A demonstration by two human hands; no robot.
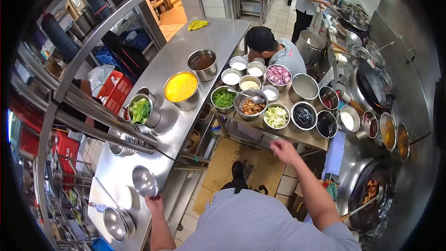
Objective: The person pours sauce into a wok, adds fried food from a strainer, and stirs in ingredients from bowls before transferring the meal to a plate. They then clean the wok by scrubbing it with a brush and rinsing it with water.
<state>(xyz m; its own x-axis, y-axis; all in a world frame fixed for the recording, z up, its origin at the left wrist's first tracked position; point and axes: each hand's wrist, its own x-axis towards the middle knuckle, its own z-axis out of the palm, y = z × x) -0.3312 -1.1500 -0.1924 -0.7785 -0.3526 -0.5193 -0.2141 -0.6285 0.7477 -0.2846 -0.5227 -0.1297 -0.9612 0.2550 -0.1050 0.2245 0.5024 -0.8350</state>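
Note:
My left hand (pixel 155 203) grips the rim of a steel bowl (pixel 144 181), tilted above the steel counter (pixel 158 153). The bowl's inside looks bare and shiny. My right hand (pixel 284 151) hangs in the air in front of the ingredient table, fingers loosely curled, with nothing visible in them. Closest to it are tubs of chopped pale green vegetable (pixel 277 116) and a glossy black ingredient (pixel 304 115). Beside these, a spoon (pixel 251 96) rests in a bowl of browned pieces (pixel 253 107).
Stacked bowls (pixel 118 224) stand at the counter's near end. Farther along are leafy greens (pixel 140 110), a yellow liquid pot (pixel 181 87) and a brown liquid pot (pixel 202 62). At right, a wok (pixel 371 195) holds food and a ladle. A co-worker (pixel 278 51) bends behind the ingredients.

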